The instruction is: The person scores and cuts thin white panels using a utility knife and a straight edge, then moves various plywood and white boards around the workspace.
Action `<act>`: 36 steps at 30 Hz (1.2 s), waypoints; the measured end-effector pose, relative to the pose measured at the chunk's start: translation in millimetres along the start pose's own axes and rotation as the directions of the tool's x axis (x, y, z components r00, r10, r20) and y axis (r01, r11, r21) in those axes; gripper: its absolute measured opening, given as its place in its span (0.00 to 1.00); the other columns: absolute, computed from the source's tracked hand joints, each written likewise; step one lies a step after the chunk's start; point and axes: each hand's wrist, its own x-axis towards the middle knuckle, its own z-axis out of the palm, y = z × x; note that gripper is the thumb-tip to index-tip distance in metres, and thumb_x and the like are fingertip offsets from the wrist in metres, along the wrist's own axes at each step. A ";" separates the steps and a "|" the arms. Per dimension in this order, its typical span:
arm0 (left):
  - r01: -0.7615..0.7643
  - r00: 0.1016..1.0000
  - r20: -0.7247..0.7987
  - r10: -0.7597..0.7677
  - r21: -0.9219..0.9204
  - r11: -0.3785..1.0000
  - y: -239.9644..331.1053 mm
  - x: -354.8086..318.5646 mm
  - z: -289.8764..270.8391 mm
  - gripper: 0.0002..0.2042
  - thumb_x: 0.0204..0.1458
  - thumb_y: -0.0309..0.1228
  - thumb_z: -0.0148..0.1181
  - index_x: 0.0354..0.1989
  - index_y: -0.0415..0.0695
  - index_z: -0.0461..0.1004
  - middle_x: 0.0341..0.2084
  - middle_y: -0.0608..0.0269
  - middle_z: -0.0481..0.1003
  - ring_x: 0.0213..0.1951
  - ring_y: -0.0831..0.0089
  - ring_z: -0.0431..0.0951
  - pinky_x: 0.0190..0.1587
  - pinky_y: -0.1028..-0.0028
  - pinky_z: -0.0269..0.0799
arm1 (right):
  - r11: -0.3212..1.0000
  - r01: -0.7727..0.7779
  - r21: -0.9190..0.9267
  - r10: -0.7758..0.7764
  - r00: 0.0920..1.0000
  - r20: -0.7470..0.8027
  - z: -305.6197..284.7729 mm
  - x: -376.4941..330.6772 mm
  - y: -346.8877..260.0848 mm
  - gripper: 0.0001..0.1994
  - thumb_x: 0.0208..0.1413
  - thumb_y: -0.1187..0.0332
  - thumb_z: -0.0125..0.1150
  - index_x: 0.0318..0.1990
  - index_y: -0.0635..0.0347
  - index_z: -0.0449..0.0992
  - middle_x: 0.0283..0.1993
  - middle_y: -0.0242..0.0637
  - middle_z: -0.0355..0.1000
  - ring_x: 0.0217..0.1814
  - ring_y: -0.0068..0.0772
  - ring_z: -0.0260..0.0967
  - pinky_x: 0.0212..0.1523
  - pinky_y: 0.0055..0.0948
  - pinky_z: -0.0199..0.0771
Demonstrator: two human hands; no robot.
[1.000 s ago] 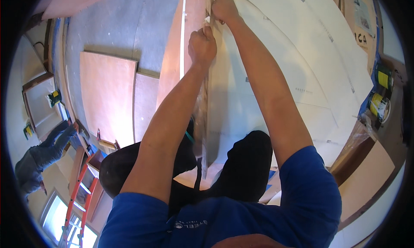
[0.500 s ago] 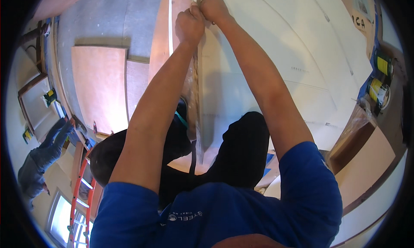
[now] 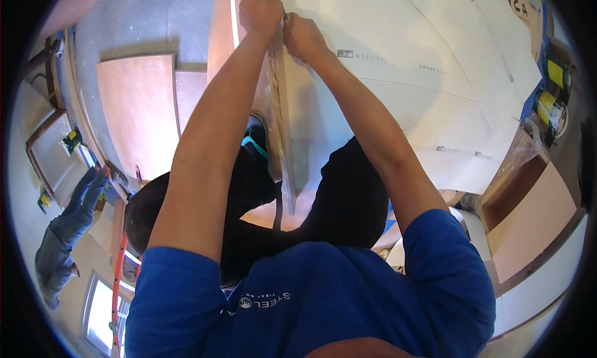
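Right hand (image 3: 303,39) slides nearer, left hand (image 3: 260,11) farther; both curl, pinching what I can't tell. Uneven pressure could chip the broad white, brown-edged wooden panel (image 3: 435,109).

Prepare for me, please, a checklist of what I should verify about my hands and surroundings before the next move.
1. Right hand at the edge of the white panel: ok.
2. Left hand well inside the picture: not ok, it meets the top edge.
3. What each hand grips: cannot tell.
4. Right knee clear of the panel: cannot tell, they overlap in view.
5. Co-worker away from your hands: ok, far left.
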 end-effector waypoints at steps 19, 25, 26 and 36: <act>-0.015 1.000 0.004 0.015 0.056 0.998 -11.4 2.9 5.4 0.30 0.63 0.51 0.41 0.35 0.33 0.80 0.34 0.33 0.78 0.41 0.38 0.78 0.47 0.50 0.71 | 0.996 -0.040 0.074 0.037 0.998 0.042 44.2 -145.4 20.7 0.10 0.64 0.67 0.45 0.44 0.66 0.67 0.25 0.65 0.72 0.29 0.70 0.71 0.32 0.62 0.71; -0.006 1.000 -0.012 0.007 0.062 0.998 -9.7 3.4 8.4 0.30 0.63 0.51 0.42 0.34 0.33 0.80 0.34 0.34 0.78 0.42 0.38 0.78 0.46 0.50 0.72 | 0.993 -0.109 0.049 0.103 0.989 0.110 43.7 -169.5 17.1 0.11 0.64 0.66 0.46 0.46 0.64 0.67 0.27 0.65 0.72 0.32 0.70 0.72 0.36 0.63 0.71; -0.022 0.999 -0.021 0.024 0.072 0.997 -13.0 5.1 8.6 0.29 0.63 0.51 0.42 0.34 0.34 0.80 0.34 0.34 0.78 0.42 0.38 0.78 0.46 0.50 0.72 | 0.990 -0.135 0.036 0.129 0.982 0.141 44.4 -174.8 15.5 0.10 0.62 0.67 0.47 0.45 0.65 0.67 0.28 0.64 0.73 0.33 0.69 0.73 0.37 0.61 0.72; -0.012 0.999 0.044 0.009 0.082 0.997 -25.3 5.4 7.4 0.29 0.64 0.49 0.40 0.35 0.35 0.81 0.34 0.33 0.78 0.40 0.38 0.78 0.45 0.50 0.72 | 0.974 -0.224 -0.020 0.224 0.966 0.131 -2.2 -165.9 -0.9 0.11 0.62 0.68 0.49 0.46 0.66 0.67 0.29 0.62 0.74 0.35 0.66 0.75 0.37 0.58 0.75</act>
